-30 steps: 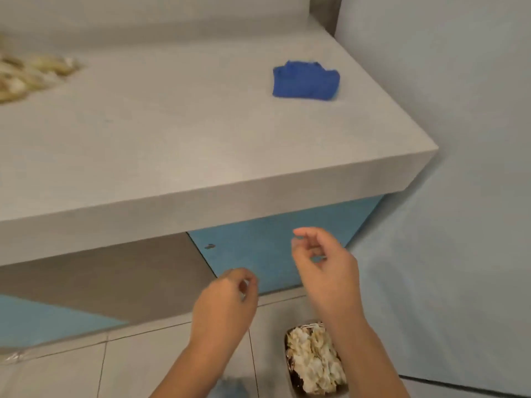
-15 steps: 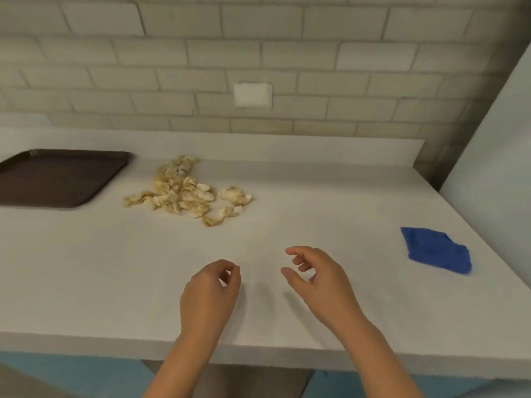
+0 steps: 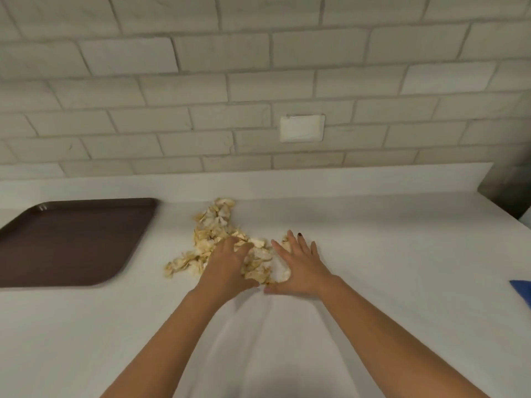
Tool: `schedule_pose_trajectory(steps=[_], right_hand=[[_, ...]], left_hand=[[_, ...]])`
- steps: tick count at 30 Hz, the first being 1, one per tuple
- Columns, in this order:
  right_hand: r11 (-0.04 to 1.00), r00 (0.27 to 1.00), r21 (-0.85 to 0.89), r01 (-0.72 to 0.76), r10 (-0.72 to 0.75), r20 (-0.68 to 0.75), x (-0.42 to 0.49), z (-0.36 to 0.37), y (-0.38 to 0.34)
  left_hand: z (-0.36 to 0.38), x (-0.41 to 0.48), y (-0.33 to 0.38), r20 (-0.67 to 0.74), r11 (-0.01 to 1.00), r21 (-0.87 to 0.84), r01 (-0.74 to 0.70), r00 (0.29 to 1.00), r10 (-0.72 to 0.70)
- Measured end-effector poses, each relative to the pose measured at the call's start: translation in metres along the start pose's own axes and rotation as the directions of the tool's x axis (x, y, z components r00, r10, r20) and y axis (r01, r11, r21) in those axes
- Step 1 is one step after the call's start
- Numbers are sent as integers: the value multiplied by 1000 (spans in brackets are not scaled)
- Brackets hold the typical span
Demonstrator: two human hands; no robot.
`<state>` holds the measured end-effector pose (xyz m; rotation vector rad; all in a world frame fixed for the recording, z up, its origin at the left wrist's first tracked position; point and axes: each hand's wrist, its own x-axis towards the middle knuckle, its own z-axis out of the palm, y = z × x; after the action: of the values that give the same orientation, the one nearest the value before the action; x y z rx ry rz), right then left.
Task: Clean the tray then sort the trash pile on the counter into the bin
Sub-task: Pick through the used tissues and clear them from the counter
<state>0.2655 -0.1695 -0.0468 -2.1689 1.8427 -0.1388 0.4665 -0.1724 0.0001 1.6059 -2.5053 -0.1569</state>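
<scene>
Fingers (image 3: pixel 298 242): mine were spread on both hands, palms down, nothing pinched.
Left hand (image 3: pixel 227 265): lay flat on the near part of the trash pile (image 3: pixel 212 234), thumb pointing right.
Right hand (image 3: pixel 298 268): sat at the pile's right edge, thumb along the counter (image 3: pixel 402 254), scraps between my two hands.
Trash pile: pale yellowish peel-like scraps, loose on the white counter, just right of the tray (image 3: pixel 71 242).
Tray: dark brown, flat on the counter at left, surface looked bare.
Blue cloth (image 3: pixel 523 291): only a corner showed at the right edge, well apart from my hands.
Wall plate (image 3: pixel 302 128): white, on the brick wall behind.
</scene>
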Motion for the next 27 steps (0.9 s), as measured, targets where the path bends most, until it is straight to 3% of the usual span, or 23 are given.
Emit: schedule_pose_trajectory(steps=[3, 5, 8, 10, 13, 18, 22, 25, 27], right_hand=[[995, 993, -91, 29, -40, -114, 7, 5, 2], [993, 975, -102, 65, -85, -203, 8, 7, 5], [991, 938, -80, 109, -130, -322, 9, 13, 9], [994, 922, -86, 66, -94, -376, 8, 16, 10], [994, 911, -98, -46, 1, -413, 1, 18, 7], [981, 872, -125, -150, 72, -484, -7, 20, 10], [984, 877, -78, -162, 107, -469, -14, 20, 7], [986, 881, -36, -165, 131, -454, -25, 21, 8], [981, 894, 15, -192, 181, -410, -34, 20, 10]], left_hand=[[0, 40, -3, 191, 954, 278, -109, 980, 57], [2, 63, -7, 314, 922, 345, -177, 947, 65], [6, 86, -13, 461, 952, 208, -224, 881, 107], [12, 90, -12, 478, 961, 131, -245, 864, 156], [28, 80, -8, 402, 961, 133, -241, 900, 170], [53, 40, 13, 104, 985, 91, -145, 985, 135], [65, 25, 29, -3, 997, 56, -53, 999, 53], [68, 17, 35, -86, 994, 67, -91, 992, 97], [70, 6, 41, -144, 989, -30, -145, 980, 139]])
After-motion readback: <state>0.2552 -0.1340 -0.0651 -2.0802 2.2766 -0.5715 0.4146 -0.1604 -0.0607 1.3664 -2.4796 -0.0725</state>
